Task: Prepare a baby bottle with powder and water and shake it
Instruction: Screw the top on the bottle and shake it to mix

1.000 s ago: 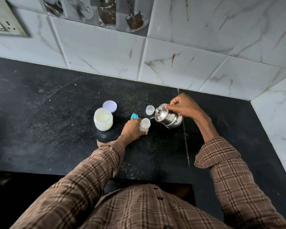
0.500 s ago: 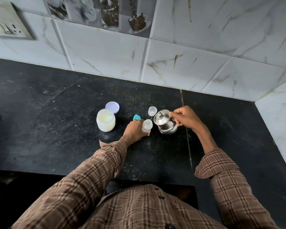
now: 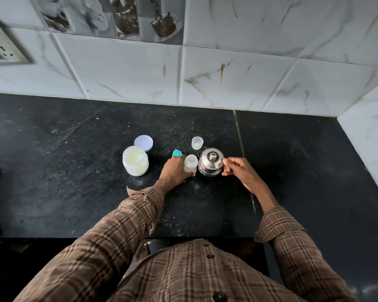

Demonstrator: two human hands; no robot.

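A small clear baby bottle [image 3: 190,163] stands open-topped on the black counter [image 3: 74,171]. My left hand [image 3: 175,171] grips its lower part from the left. Just right of it a steel kettle [image 3: 211,163] with a lid sits upright on the counter, and my right hand [image 3: 238,168] holds its handle. An open jar of pale powder [image 3: 135,163] stands to the left, its lilac lid [image 3: 143,143] lying behind it. A turquoise bottle top [image 3: 177,153] lies beside my left hand. A small clear cap [image 3: 197,142] stands behind the bottle.
A marble-tiled wall [image 3: 205,79] runs along the back and turns the corner at the right. A socket plate [image 3: 2,49] sits on the wall at far left. The counter's front edge is just before my body.
The kettle was tilted with its spout over the bottle; my right hand has brought it upright and set it down on the counter beside the bottle. My left hand stayed on the bottle.
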